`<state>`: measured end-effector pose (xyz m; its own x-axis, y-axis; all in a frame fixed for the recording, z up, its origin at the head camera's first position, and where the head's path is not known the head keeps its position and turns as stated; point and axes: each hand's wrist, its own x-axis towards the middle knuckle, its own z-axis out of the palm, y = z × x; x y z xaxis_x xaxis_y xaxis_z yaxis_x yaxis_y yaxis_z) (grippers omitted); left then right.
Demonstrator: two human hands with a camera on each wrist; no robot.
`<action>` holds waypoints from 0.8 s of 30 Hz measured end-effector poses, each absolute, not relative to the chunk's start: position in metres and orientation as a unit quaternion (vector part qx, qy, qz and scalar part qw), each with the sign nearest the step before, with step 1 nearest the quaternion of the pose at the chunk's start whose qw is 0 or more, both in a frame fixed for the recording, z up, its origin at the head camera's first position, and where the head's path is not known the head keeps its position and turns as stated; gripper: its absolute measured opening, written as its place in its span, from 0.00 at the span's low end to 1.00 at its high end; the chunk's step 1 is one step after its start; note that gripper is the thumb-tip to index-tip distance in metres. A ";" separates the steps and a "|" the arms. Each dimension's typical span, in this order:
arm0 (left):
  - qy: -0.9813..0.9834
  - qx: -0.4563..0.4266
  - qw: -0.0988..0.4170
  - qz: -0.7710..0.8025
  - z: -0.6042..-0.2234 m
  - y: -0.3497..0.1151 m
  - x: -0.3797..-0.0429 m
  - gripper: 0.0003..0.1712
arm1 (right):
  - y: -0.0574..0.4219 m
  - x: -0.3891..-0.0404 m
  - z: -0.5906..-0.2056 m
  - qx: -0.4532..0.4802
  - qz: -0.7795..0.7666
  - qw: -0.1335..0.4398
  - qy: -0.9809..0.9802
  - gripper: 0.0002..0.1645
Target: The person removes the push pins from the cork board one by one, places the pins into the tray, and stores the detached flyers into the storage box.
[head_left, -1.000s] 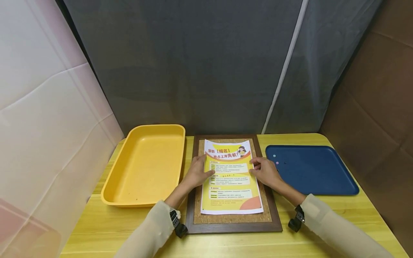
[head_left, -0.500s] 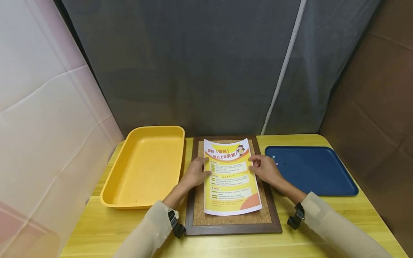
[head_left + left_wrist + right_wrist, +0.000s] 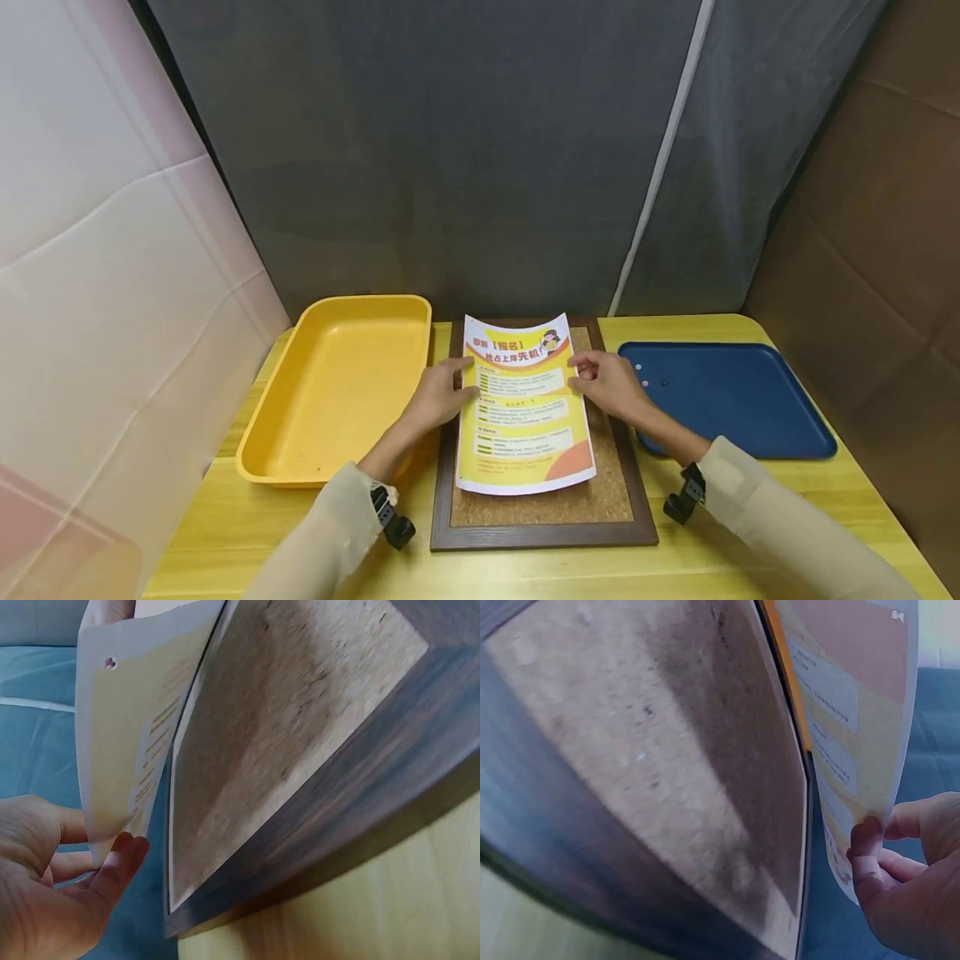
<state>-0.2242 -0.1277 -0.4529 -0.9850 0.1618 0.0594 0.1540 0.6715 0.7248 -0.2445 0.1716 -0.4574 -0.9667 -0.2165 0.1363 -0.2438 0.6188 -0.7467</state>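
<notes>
A yellow printed flyer (image 3: 517,417) with a white border is held up above a cork board (image 3: 611,475) in a dark wooden frame. My left hand (image 3: 435,392) pinches the flyer's left edge between thumb and fingers. On the opposite edge, my right hand (image 3: 611,385) pinches it the same way. Both wrist views show the sheet curving away from the cork, its underside towards the board. A small hole shows near one corner of the flyer (image 3: 142,712) in the left wrist view. The cork (image 3: 652,735) casts no pin or paper into view and bears the sheet's shadow.
Left of the board stands a deep yellow tray (image 3: 258,454). A shallow blue tray (image 3: 742,400) lies to the right, with several small coloured pieces near its left end. Everything rests on a light wooden table (image 3: 750,533) with a dark grey curtain (image 3: 435,167) behind.
The flyer has lifted off the cork board and shifted slightly left, its lower edge now raised. Both hands have moved with it, keeping hold of its edges.
</notes>
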 end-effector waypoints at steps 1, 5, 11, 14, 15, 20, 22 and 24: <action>0.915 0.085 0.005 0.395 -0.451 -0.130 -0.225 0.34 | 0.169 -0.245 -0.456 0.129 0.421 0.016 -0.898 0.19; 0.914 0.074 0.010 0.399 -0.441 -0.141 -0.224 0.34 | 0.158 -0.247 -0.449 0.141 0.438 0.011 -0.888 0.19; 0.919 0.071 0.012 0.388 -0.429 -0.163 -0.224 0.34 | 0.138 -0.252 -0.440 0.166 0.463 0.008 -0.871 0.20; 0.923 0.074 0.008 0.377 -0.424 -0.175 -0.224 0.34 | 0.126 -0.253 -0.435 0.163 0.480 -0.005 -0.862 0.21; 0.924 0.075 0.008 0.375 -0.422 -0.179 -0.224 0.34 | 0.123 -0.252 -0.433 0.160 0.487 -0.012 -0.859 0.21; 0.930 0.077 0.003 0.361 -0.416 -0.202 -0.223 0.35 | 0.100 -0.252 -0.427 0.158 0.520 -0.036 -0.839 0.22; 0.933 0.080 -0.001 0.352 -0.413 -0.211 -0.222 0.35 | 0.091 -0.253 -0.426 0.163 0.531 -0.040 -0.831 0.22; 0.935 0.085 -0.004 0.345 -0.410 -0.220 -0.221 0.35 | 0.081 -0.254 -0.425 0.163 0.543 -0.048 -0.822 0.22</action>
